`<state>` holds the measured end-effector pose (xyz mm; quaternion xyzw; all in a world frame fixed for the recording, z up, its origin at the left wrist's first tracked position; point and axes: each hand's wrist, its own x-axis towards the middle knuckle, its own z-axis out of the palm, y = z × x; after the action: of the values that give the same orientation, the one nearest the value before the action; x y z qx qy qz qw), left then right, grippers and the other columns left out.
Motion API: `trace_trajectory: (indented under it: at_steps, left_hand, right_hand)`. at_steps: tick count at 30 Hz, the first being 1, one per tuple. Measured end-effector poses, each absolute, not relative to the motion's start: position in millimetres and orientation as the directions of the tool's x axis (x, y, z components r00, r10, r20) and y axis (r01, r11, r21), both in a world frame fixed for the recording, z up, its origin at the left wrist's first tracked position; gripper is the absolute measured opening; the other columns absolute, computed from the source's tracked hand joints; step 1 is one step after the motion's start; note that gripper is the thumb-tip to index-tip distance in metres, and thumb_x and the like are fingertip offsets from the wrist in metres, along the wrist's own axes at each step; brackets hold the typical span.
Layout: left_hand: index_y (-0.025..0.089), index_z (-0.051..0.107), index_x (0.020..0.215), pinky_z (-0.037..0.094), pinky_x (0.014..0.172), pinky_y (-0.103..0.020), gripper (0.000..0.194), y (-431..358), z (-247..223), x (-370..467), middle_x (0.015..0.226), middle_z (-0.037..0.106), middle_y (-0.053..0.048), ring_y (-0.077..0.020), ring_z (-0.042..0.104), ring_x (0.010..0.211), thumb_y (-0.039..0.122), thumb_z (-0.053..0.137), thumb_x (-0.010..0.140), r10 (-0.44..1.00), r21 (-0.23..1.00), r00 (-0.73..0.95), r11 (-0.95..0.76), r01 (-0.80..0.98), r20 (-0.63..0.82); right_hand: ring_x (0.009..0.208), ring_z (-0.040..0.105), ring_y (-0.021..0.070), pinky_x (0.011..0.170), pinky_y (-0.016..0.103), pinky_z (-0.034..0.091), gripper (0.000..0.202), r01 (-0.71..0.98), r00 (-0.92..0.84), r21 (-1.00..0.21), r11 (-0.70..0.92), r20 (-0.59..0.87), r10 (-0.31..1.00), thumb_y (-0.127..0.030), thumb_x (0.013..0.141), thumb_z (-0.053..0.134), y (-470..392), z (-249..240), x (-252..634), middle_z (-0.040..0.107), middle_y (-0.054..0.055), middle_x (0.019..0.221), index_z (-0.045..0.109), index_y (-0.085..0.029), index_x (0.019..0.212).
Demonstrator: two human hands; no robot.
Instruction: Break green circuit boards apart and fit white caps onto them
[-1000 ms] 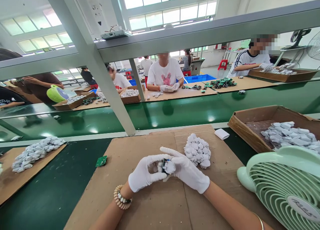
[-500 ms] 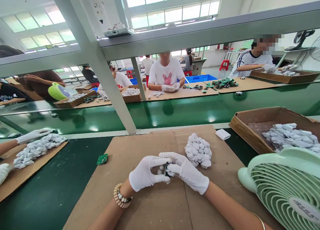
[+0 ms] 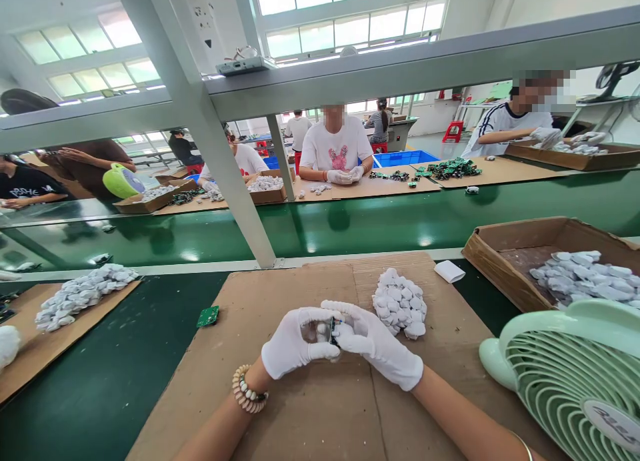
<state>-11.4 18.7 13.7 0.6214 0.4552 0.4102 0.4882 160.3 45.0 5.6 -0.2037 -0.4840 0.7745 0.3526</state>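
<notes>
Both of my hands wear white gloves and meet over the brown cardboard sheet (image 3: 310, 414). My left hand (image 3: 295, 341) curls round the left side of a small circuit board (image 3: 333, 330), its fingers and thumb gripping the edges. On the board's right side, my right hand (image 3: 373, 344) pinches it with bent fingers, which hide part of it. The board stands nearly on edge. A pile of white pieces (image 3: 399, 302) lies just beyond my right hand. Another green circuit board (image 3: 208, 316) rests at the sheet's left edge.
A green fan (image 3: 575, 374) stands at the right, before a cardboard box (image 3: 495, 277) of white pieces. A folded white piece (image 3: 449, 271) lies beyond the pile. A metal post (image 3: 240, 194) rises ahead. Across the green conveyor (image 3: 350, 227), several people sit. More white pieces (image 3: 87, 294) lie at left.
The view has shifted slightly. My right fingers have moved a little on the board, which both hands still hold. At the far left, another person's gloved hand has withdrawn from the white pieces.
</notes>
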Motion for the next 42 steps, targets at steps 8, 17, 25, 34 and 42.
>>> trace_trajectory:
  at_steps: [8, 17, 25, 34, 42]
  left_hand:
    - [0.015, 0.069, 0.095, 0.044, 0.053, -0.023, 0.048, 18, 8, -7, 0.061, 0.051, 0.003, -0.0081, 0.045, 0.052, 0.036, 0.08, 0.053, 0.952, 0.995, 0.306, -0.035, 0.091, 0.005]
    - [0.01, 0.066, 0.101, 0.028, 0.034, -0.017, 0.062, 19, 10, -18, 0.068, 0.063, -0.005, -0.0024, 0.035, 0.036, 0.059, 0.066, 0.062, 0.939, 0.999, 0.343, 0.021, 0.043, -0.035]
    - [0.02, 0.058, 0.114, 0.044, 0.092, -0.039, 0.054, 17, 5, -7, 0.113, 0.063, -0.01, -0.0229, 0.057, 0.103, 0.059, 0.044, 0.081, 0.896, 0.834, 0.052, -0.431, 0.343, 0.442]
    - [0.023, 0.053, 0.12, 0.039, 0.095, -0.044, 0.056, 18, -4, -5, 0.113, 0.06, -0.011, -0.026, 0.05, 0.11, 0.057, 0.057, 0.074, 0.761, 0.536, 0.261, -0.616, 0.578, 0.593]
    - [0.021, 0.046, 0.125, 0.038, 0.096, -0.043, 0.074, 15, -1, -2, 0.117, 0.057, -0.012, -0.0273, 0.047, 0.113, 0.069, 0.051, 0.069, 0.684, 0.373, 0.367, -0.682, 0.629, 0.631]
  right_hand:
    - [0.072, 0.059, 0.0136, 0.056, 0.026, 0.051, 0.058, -0.367, -0.623, -0.889, -0.273, 0.017, 0.782, -0.016, 0.065, 0.067, 39, -2, 154, 0.063, 0.003, 0.093, 0.052, -0.023, 0.12]
    - [0.072, 0.062, 0.0168, 0.071, 0.037, 0.047, 0.068, -0.312, -0.844, -0.784, -0.537, -0.031, 0.535, -0.041, 0.074, 0.067, 42, 12, 164, 0.059, 0.002, 0.083, 0.038, -0.025, 0.133]
    - [0.08, 0.055, 0.0145, 0.078, 0.032, 0.041, 0.039, -0.475, -0.788, -0.667, -0.574, 0.031, 0.615, -0.04, 0.081, 0.059, 34, 14, 155, 0.055, 0.001, 0.083, 0.053, -0.024, 0.116]
    - [0.079, 0.048, 0.0141, 0.077, 0.029, 0.04, 0.023, -0.53, -0.704, -0.696, -0.483, 0.044, 0.709, -0.043, 0.08, 0.059, 34, 3, 150, 0.051, 0.0, 0.081, 0.057, -0.02, 0.079]
    - [0.077, 0.051, 0.0147, 0.076, 0.029, 0.041, 0.036, -0.5, -0.734, -0.694, -0.518, 0.022, 0.679, -0.037, 0.073, 0.068, 33, 14, 152, 0.055, 0.002, 0.086, 0.057, -0.022, 0.105]
